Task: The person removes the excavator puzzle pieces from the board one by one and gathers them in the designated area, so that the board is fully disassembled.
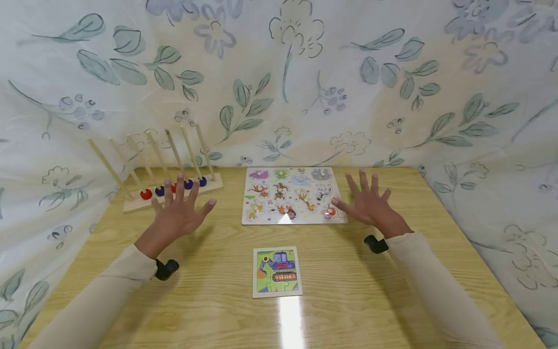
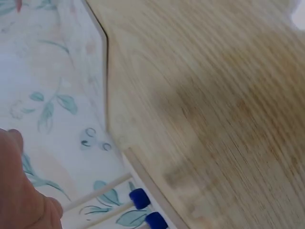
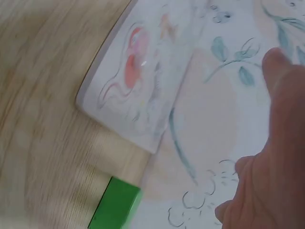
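Observation:
Both hands hover above the wooden table with fingers spread, holding nothing. My left hand (image 1: 178,213) is nearest to a wooden bead stand (image 1: 131,207) with several upright rods and red and blue beads (image 2: 139,198); its fingers overlap the stand's base in the head view. On the right, my right hand (image 1: 369,202) is held beside an animal peg puzzle board (image 1: 296,218), the thumb overlapping its right edge. A green block (image 3: 114,204) lies by that board, mostly hidden behind the right hand in the head view. Closer in, a small framed excavator jigsaw puzzle (image 1: 277,272) lies flat between the forearms.
A floral cloth (image 1: 287,97) hangs behind the table (image 1: 209,300) and along its sides. Each wrist carries a small black camera, on the left (image 1: 166,269) and on the right (image 1: 376,244). Light glares off the tabletop below the jigsaw.

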